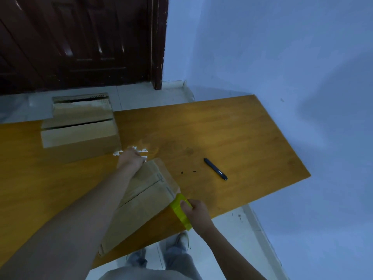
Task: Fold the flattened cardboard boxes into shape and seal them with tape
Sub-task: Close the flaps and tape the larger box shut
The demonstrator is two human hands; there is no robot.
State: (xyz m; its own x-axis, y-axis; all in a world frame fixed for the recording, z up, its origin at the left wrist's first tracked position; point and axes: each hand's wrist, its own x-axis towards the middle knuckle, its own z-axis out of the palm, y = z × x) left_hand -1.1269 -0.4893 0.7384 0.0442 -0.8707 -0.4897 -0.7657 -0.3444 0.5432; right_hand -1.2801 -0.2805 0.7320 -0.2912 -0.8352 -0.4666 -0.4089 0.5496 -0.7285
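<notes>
A folded cardboard box (pixel 141 201) lies on the orange wooden table (pixel 232 134), its flap seam facing up. My left hand (pixel 130 159) rests on the box's far end, fingers curled over the edge, holding it down. My right hand (pixel 196 212) grips a yellow roll of tape (pixel 179 211) at the box's near right corner. A strip of clear tape runs along the box's right edge from the roll. A stack of finished boxes (pixel 80 128) sits at the table's far left.
A black pen or knife (pixel 215 169) lies on the table right of the box. White scraps (pixel 139 150) are stuck to the table by my left hand. A dark door (pixel 80 41) and blue wall stand behind; my feet show below the table edge.
</notes>
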